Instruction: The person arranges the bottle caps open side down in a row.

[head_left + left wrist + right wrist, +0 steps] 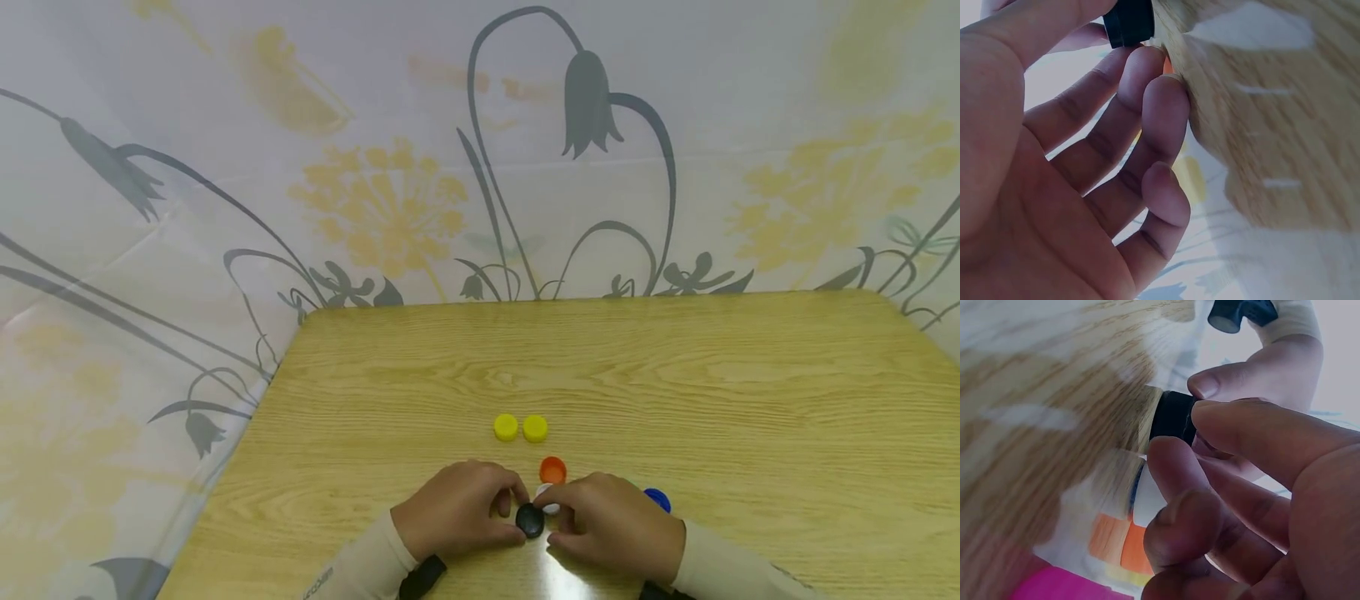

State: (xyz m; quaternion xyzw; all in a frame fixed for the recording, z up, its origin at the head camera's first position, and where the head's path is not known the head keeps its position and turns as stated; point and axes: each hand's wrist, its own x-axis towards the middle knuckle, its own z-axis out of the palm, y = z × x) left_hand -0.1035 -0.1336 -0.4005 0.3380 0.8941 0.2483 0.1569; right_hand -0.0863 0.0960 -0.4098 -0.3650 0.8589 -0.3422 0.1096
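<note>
Black cap on the wood-grained table, between both hands. The left hand pinches its edge between thumb and index finger; the right hand has bent fingers at the opposite edge, whether clamped cannot be told. Nearby: white cap, partly hidden; orange cap, hollow side up.

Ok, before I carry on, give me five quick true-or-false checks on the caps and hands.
1. The yellow caps lie side by side. True.
2. The blue cap is beside the left hand. False: the blue cap shows just past the right hand.
3. The left hand is touching the black cap. True.
4. The orange cap is nearer the person than the black cap. False: the orange cap is farther away.
5. The head view shows the white cap partly hidden. True.
</note>
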